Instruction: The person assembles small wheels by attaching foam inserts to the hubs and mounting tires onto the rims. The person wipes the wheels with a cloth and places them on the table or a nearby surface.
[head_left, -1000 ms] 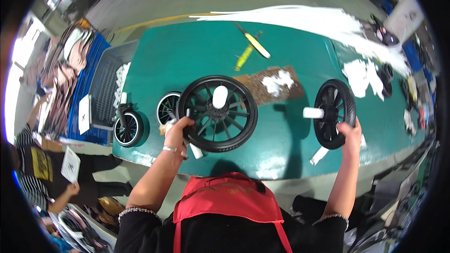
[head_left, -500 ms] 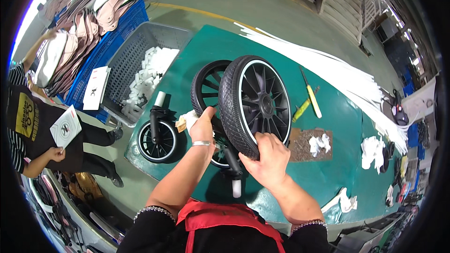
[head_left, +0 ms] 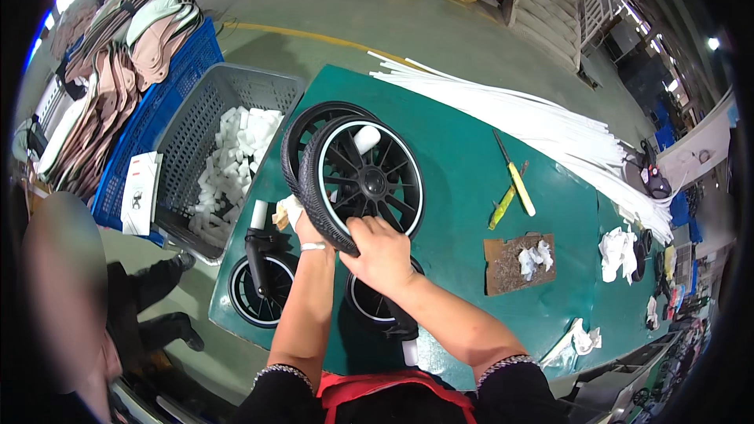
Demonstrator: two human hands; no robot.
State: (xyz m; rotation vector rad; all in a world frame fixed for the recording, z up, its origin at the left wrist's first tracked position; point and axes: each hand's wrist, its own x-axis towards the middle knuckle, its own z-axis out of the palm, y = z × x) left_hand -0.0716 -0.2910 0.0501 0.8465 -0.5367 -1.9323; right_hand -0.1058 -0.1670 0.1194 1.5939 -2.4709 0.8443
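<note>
Both forearms (head_left: 305,306) come in from the near edge, slanting toward each other. The right hand (head_left: 381,255), thumb and curled fingers on the near rim, grasps the front wheel (head_left: 373,182), tilted over the left part of the green surface (head_left: 455,180). The left hand (head_left: 306,229) is half hidden behind it; its grasp I cannot tell.

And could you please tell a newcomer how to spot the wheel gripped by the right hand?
Start at the green table, then look toward its left end, near the grey crate. There the large wheel overlaps a rear wheel, with the right hand on its lower edge. Unlike that partly hidden one, it plainly shows a white-edged, spoked face.
</note>
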